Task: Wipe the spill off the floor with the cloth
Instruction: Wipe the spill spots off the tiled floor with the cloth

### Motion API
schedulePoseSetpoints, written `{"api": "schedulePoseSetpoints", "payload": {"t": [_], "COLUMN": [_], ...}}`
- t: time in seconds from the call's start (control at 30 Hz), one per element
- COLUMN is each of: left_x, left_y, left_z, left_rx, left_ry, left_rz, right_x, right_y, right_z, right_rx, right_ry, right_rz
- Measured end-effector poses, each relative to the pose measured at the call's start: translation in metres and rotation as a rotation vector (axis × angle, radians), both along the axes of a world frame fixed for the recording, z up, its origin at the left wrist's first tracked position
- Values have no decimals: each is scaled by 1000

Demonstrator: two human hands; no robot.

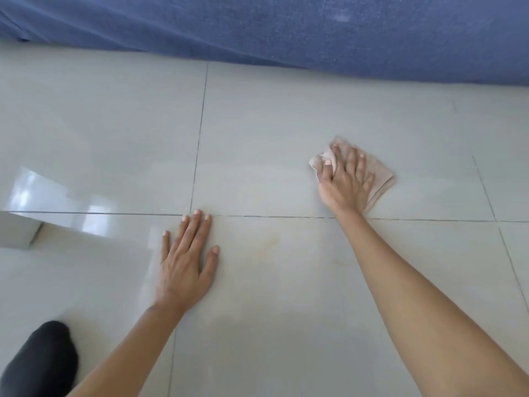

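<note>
A crumpled beige cloth (382,181) lies on the grey tiled floor (114,124) at the right. My right hand (345,181) presses flat on top of it, fingers spread over the fabric, thumb hooked over its left edge. A faint yellowish smear of spill (272,242) shows on the tiles between my two hands, spreading across the grout line. My left hand (187,259) rests palm down on the bare floor with fingers apart, holding nothing.
A blue fabric-covered piece of furniture (315,32) runs along the far edge of the floor. A pale block-like object (17,230) sits at the left edge. A dark-clothed knee (43,359) is at the bottom left.
</note>
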State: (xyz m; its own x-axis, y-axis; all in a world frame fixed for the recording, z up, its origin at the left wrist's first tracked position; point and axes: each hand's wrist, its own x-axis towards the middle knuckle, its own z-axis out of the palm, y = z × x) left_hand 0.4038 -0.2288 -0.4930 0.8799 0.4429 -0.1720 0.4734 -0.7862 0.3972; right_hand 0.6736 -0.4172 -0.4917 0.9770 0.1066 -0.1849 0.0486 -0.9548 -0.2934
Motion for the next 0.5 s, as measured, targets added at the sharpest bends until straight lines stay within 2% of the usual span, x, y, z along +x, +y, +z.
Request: {"api": "schedulePoseSetpoints", "payload": {"t": [0.23,0.5], "left_x": [-46,-43], "left_y": [-7,-7], "left_z": [0,-1], "left_rx": [62,42], "left_ry": [13,-1], "left_rz": [13,8], "right_x": [-43,-82], "right_y": [137,208], "right_z": [-2,1], "right_rx": [38,45], "right_ry": [-29,-33], "right_rz": [306,612]}}
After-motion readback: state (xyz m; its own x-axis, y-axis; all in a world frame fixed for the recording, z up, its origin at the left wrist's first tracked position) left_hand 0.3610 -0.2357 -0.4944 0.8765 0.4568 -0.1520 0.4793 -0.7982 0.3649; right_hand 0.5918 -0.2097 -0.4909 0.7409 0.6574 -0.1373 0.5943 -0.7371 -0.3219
